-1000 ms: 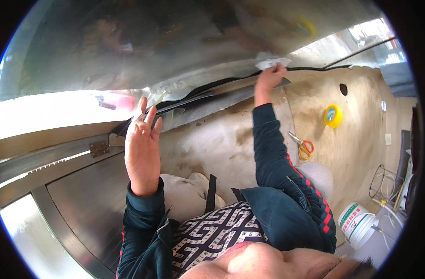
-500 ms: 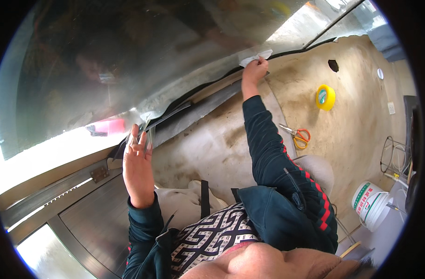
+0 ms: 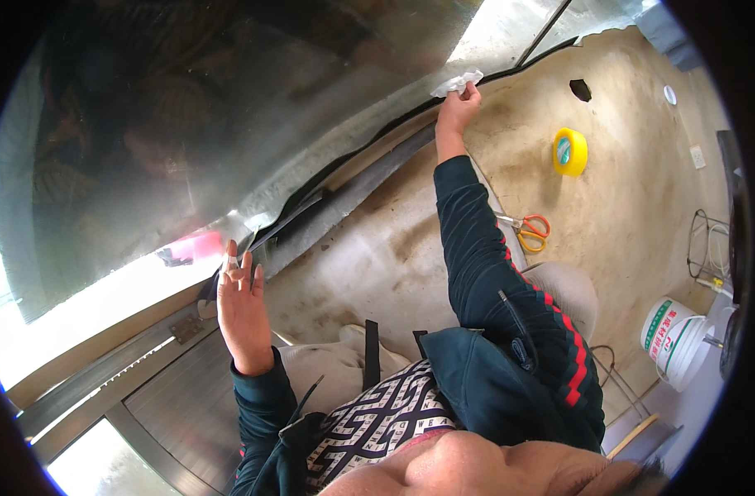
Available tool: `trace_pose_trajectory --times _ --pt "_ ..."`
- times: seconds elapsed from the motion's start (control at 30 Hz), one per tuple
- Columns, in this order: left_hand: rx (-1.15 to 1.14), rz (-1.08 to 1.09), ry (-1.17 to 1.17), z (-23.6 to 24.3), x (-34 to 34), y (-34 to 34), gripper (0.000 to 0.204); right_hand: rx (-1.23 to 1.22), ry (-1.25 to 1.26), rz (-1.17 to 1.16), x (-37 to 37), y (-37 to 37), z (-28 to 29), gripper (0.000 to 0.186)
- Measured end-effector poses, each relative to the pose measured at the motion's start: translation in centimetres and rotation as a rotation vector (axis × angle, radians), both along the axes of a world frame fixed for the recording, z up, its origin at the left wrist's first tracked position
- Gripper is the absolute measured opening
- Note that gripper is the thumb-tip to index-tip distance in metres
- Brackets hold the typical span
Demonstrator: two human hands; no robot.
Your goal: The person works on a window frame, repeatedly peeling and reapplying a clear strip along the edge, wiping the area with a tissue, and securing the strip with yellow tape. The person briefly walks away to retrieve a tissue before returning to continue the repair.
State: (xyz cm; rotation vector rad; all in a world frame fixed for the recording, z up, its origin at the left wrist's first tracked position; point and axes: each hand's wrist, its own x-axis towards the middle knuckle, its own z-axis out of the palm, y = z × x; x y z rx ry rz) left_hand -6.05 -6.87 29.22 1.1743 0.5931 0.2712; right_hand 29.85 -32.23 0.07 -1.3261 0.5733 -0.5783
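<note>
A large glossy dark metal panel [image 3: 187, 116] fills the upper view, with a black strip along its lower edge. My right hand [image 3: 458, 112], arm stretched out, pinches a crumpled white cloth or paper [image 3: 452, 83] against that edge, toward the panel's right. My left hand [image 3: 243, 310] is raised at the lower left of the panel, fingers apart, tips beside a bit of clear film or tape; whether they touch it is unclear. A long grey strip [image 3: 348, 194] runs below the panel edge.
On the stained beige floor [image 3: 394, 264] lie orange-handled scissors [image 3: 522, 223] and a yellow tape roll [image 3: 579, 153], right of my right arm. A white bucket [image 3: 671, 347] and wire items stand at the right. Metal framing [image 3: 105, 376] is at the lower left.
The view has tilted, so panel and floor shift in the picture. My right hand slides slightly right along the edge with the white cloth. My left hand stays by the panel's left part.
</note>
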Motion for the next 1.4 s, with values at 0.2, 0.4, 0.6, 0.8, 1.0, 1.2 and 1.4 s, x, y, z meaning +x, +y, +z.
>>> trace_pose_trajectory --times 0.2,0.4,0.6,0.8,1.0,1.2,1.4 --pt "0.022 -0.006 -0.001 -1.0 0.5 0.0 0.045 -0.178 -0.039 0.096 -6.8 8.9 2.2 0.026" --pt "-0.023 -0.030 0.001 -1.3 1.1 -0.2 0.048 -0.255 -0.058 0.072 -1.7 0.7 3.2 0.020" --pt "0.036 0.020 0.006 -0.8 0.4 -0.7 0.025 -0.180 -0.006 0.073 -2.8 4.2 6.1 0.029" --pt "0.030 -0.024 0.049 -1.4 1.4 -0.8 0.026 -0.292 -0.203 0.238 -5.8 7.2 4.8 0.030" --pt "0.034 0.010 0.016 -0.3 0.1 -1.1 0.026 0.036 -0.019 -0.088 4.6 -3.5 0.4 0.026" --pt "0.114 0.015 -0.008 0.4 0.0 -1.5 0.028 0.017 0.028 -0.077 0.9 3.2 -2.8 0.029" --pt "0.048 0.016 0.030 -0.4 0.9 -1.5 0.026 0.035 0.115 0.109 -2.0 4.8 -2.9 0.022"
